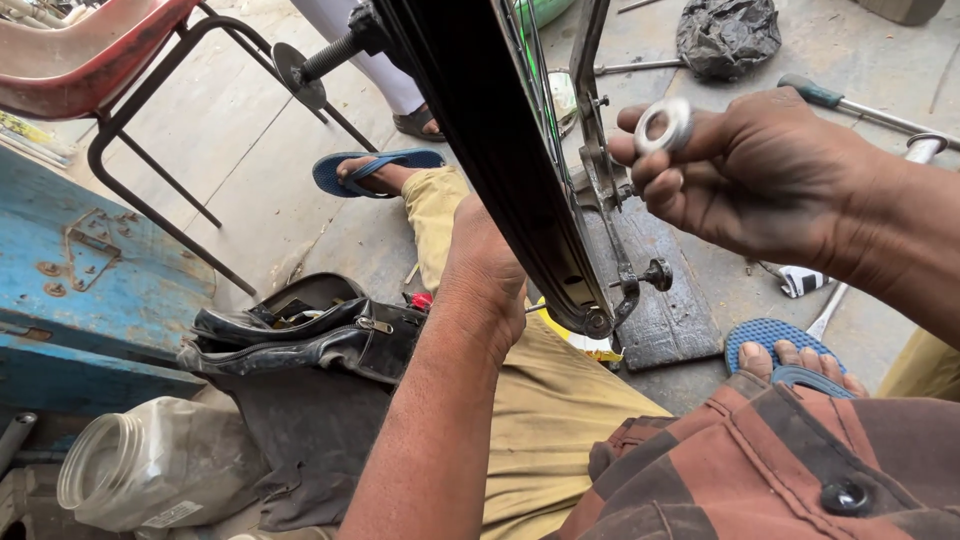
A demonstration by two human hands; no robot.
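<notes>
A black bicycle wheel rim (pixel 500 150) stands upright between my knees, with spokes and a grey metal frame stay (pixel 600 170) beside it. My left hand (pixel 480 270) rests against the left side of the rim, fingers hidden behind it. My right hand (pixel 750 170) is raised to the right of the stay and pinches a silver ring-shaped washer (pixel 665 125) between thumb and fingers. A threaded axle with a disc (pixel 310 65) juts out at the top left. A small black knob bolt (pixel 655 273) sits low on the stay.
An open black tool bag (pixel 310 330) lies at my left on the floor. A clear plastic jar (pixel 150 465) lies bottom left, beside a blue wooden box (pixel 90 280). A red chair (pixel 90 50) stands top left. Another person's sandalled foot (pixel 420 120) is behind the wheel. Tools (pixel 850 105) lie right.
</notes>
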